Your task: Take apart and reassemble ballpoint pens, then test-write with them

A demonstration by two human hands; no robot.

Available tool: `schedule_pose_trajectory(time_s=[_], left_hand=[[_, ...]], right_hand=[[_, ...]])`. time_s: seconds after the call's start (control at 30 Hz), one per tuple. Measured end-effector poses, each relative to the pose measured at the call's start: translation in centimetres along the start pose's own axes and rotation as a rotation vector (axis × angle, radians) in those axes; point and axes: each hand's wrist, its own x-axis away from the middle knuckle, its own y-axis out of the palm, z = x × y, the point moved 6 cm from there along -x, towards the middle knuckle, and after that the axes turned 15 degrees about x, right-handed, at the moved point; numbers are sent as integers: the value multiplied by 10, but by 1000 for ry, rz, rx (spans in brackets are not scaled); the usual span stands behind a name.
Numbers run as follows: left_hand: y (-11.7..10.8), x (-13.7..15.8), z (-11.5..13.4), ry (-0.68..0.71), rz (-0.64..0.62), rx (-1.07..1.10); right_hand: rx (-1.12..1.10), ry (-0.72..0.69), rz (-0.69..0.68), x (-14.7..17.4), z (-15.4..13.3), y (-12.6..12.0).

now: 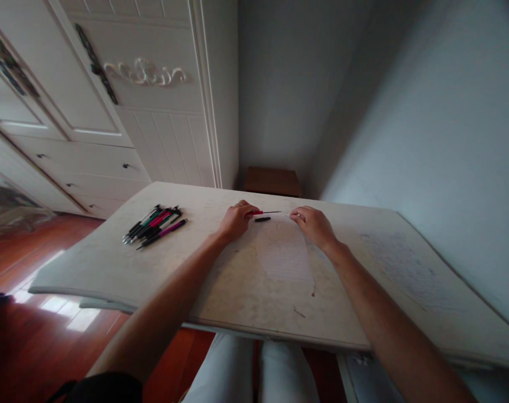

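My left hand rests on a white table and is closed around a red pen barrel whose thin dark refill tip sticks out to the right. My right hand lies a short way to the right, fingers curled, its fingertips near the refill's end; whether it holds anything small I cannot tell. A short black pen part lies on the table between the hands. A sheet of paper lies just in front of both hands.
A bundle of several pens, black, red, green and magenta, lies at the table's left. A white wardrobe stands behind left, a small wooden stand behind the table, a grey wall on the right. My knees show under the near edge.
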Motion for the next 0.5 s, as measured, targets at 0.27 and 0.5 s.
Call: schedule_pose_trajectory(time_s=[0.27,0.5], left_hand=[[3,1,4,-5,-41,-7],[5,2,5,-5,-45,-3]], right_hand=[[30,27,13,2,-2,-1],[46,14,2,3,-4,0]])
